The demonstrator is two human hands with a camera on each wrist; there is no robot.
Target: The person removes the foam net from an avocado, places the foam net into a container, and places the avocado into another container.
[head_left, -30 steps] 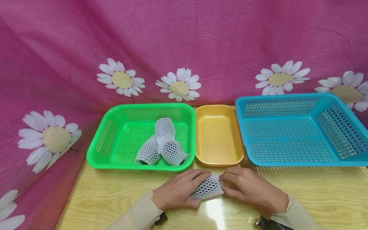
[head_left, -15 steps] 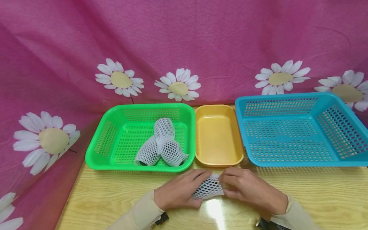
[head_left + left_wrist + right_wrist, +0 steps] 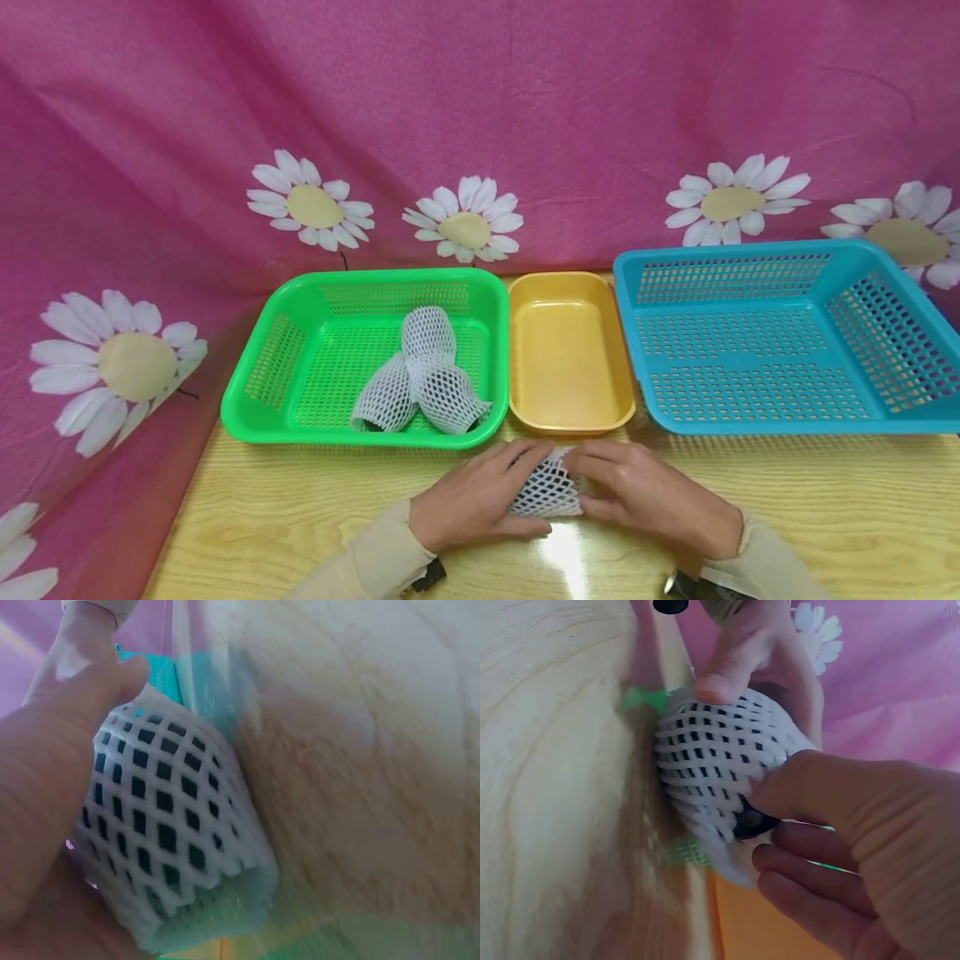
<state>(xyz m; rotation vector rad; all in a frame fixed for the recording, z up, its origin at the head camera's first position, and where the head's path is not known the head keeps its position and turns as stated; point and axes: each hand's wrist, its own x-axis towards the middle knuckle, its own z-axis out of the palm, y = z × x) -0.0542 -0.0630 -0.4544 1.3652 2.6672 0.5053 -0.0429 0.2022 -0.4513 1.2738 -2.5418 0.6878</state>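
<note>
A white foam fruit net (image 3: 547,490) lies at the front of the table, wrapped around a dark object. The dark surface (image 3: 754,820) shows bare at the net's mouth in the right wrist view. My left hand (image 3: 480,497) grips the net from the left, thumb along its near side. At the other end, my right hand (image 3: 647,493) pinches the net's edge between thumb and curled fingers. In the left wrist view the net (image 3: 169,802) ends in a wide open mouth. What kind of dark thing it covers, I cannot tell.
Behind the left hand stands a green basket (image 3: 360,435) holding three netted things (image 3: 431,375). A yellow tray (image 3: 572,367) sits beside it, then a blue basket (image 3: 742,362) at the right. A pink flowered cloth (image 3: 570,108) hangs behind them on the wooden table (image 3: 300,500).
Both hands stay around the net. The left hand has shifted slightly right, its thumb reaching further along the near side, and the right fingers now lie further over the net's end.
</note>
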